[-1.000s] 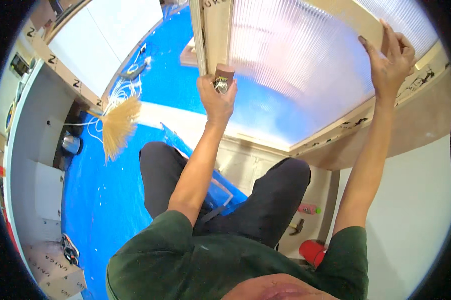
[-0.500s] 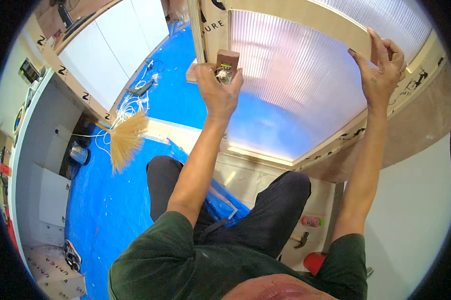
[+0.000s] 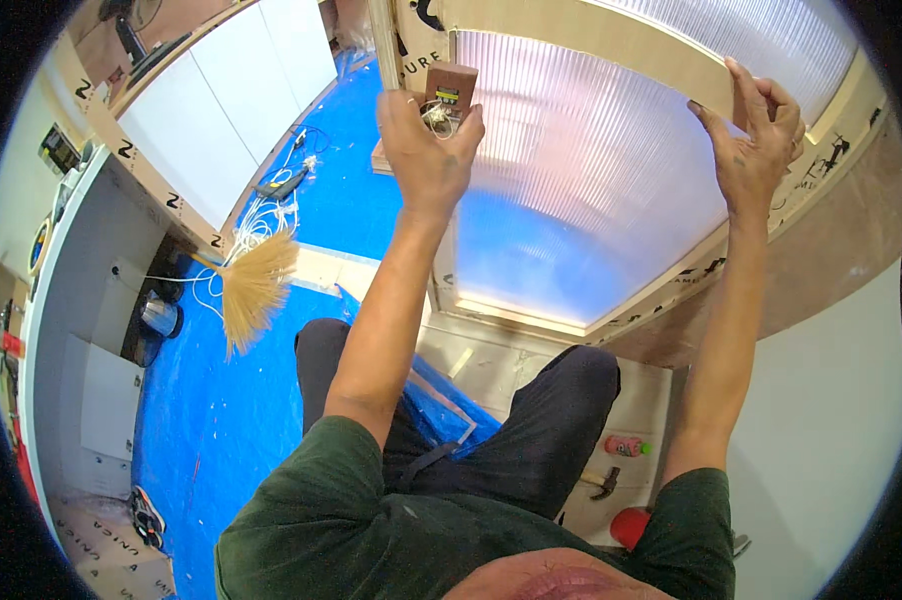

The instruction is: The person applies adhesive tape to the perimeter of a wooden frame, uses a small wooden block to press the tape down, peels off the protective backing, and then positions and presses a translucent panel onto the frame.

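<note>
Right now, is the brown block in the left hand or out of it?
In: the left hand grips the brown block between thumb and fingers, its top end showing above them.

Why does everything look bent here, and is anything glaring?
In the head view, the fisheye lens bows the grey-walled cabinet and blackens the corners; also in the head view, pale, pinkish glare washes out part of the ribbed translucent panel.

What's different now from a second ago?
The left hand has moved up along the wooden upright, taking the brown block with it. Nothing was let go or newly picked up. The right hand stays at the wooden crossbar; the broom and hammer lie where they were.
</note>
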Motion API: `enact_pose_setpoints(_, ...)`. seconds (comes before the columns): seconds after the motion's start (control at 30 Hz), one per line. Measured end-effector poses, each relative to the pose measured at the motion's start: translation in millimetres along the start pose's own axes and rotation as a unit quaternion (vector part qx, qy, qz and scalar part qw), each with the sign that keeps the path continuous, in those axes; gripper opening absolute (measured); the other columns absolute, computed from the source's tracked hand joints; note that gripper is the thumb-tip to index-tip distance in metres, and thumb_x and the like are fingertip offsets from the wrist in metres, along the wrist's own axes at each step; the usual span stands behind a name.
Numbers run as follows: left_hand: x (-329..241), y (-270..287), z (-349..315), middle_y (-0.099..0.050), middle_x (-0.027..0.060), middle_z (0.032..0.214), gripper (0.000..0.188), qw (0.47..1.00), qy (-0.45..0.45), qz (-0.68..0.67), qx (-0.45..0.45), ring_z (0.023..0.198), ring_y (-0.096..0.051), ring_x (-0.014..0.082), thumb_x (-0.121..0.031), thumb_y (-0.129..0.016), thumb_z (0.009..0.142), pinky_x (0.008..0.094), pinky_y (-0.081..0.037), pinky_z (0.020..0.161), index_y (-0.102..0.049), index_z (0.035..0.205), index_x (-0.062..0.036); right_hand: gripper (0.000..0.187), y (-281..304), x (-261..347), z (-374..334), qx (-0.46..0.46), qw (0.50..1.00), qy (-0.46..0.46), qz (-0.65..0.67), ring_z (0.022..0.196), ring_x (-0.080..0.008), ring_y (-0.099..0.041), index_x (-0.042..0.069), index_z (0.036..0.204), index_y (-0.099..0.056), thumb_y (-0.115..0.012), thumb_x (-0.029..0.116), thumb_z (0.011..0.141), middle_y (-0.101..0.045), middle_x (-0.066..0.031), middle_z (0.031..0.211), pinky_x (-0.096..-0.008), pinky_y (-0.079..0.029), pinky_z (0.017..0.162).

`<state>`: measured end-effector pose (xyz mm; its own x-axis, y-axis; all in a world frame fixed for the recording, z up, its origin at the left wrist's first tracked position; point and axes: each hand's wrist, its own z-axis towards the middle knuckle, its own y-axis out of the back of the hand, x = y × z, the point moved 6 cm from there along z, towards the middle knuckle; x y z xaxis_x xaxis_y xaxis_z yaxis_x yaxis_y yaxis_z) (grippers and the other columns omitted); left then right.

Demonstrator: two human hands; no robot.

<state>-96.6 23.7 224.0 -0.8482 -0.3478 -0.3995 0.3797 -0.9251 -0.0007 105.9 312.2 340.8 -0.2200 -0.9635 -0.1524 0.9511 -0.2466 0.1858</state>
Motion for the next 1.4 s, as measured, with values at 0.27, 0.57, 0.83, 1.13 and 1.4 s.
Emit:
enact_pose_setpoints(0.27,-16,2,38,-0.052,0.0181,0.099,0.051,0.998,-0.020,-0.054,0.004,0.093,-0.051,0.0387,-0.020,-0.089,0.071,0.0495,-0.042,0.081,-0.050,0.099,-0.0005,0.064,2,1,1,0.002,1.000,-0.007,0.011,0.113,-0.0220,-0.053,0.036,0.130,-0.075,-0.094,0.042,0.068,-0.058,0.0027,0.122,-0.0423,-0.038,0.105)
enact_pose_setpoints(0.57,-26,4,76,-0.058,0.0139,0.099,0.051,0.985,-0.131,0.037,0.102,0.095,-0.060,0.0323,-0.026,-0.092,0.073,0.0448,-0.051,0.085,-0.057,0.102,-0.0022,0.065,-1,3,-1,0.000,1.000,-0.017,0.021,0.115,-0.0228,-0.052,0.034,0.132,-0.074,-0.094,0.041,0.071,-0.058,0.0018,0.124,-0.0419,-0.038,0.105)
enact_pose_setpoints(0.83,-37,1,96,-0.061,0.0144,0.103,0.050,0.955,-0.236,0.023,0.175,0.099,-0.062,0.0358,-0.019,-0.093,0.070,0.0448,-0.052,0.086,-0.061,0.106,-0.0056,0.063,1,3,0,-0.005,0.999,-0.032,0.022,0.116,-0.0201,-0.050,0.033,0.130,-0.076,-0.095,0.037,0.070,-0.057,0.0050,0.122,-0.0394,-0.037,0.106)
enact_pose_setpoints(1.13,-96,-14,110,-0.057,0.0119,0.105,0.036,0.893,-0.358,0.055,0.268,0.100,-0.058,0.0334,-0.003,-0.077,0.073,0.0458,-0.050,0.086,-0.055,0.101,-0.0073,0.063,4,3,1,-0.020,0.999,-0.023,0.030,0.114,-0.0207,-0.053,0.034,0.132,-0.075,-0.094,0.034,0.072,-0.058,0.0043,0.122,-0.0391,-0.038,0.105)
enact_pose_setpoints(1.4,-149,-45,88,-0.057,0.0129,0.103,0.035,0.844,-0.462,0.017,0.273,0.097,-0.058,0.0338,-0.003,-0.075,0.072,0.0446,-0.051,0.084,-0.056,0.101,-0.0056,0.068,12,25,5,0.011,0.998,-0.066,0.021,0.111,-0.0283,-0.051,0.014,0.124,-0.075,-0.097,0.025,0.061,-0.055,-0.0075,0.117,-0.0468,-0.039,0.100)
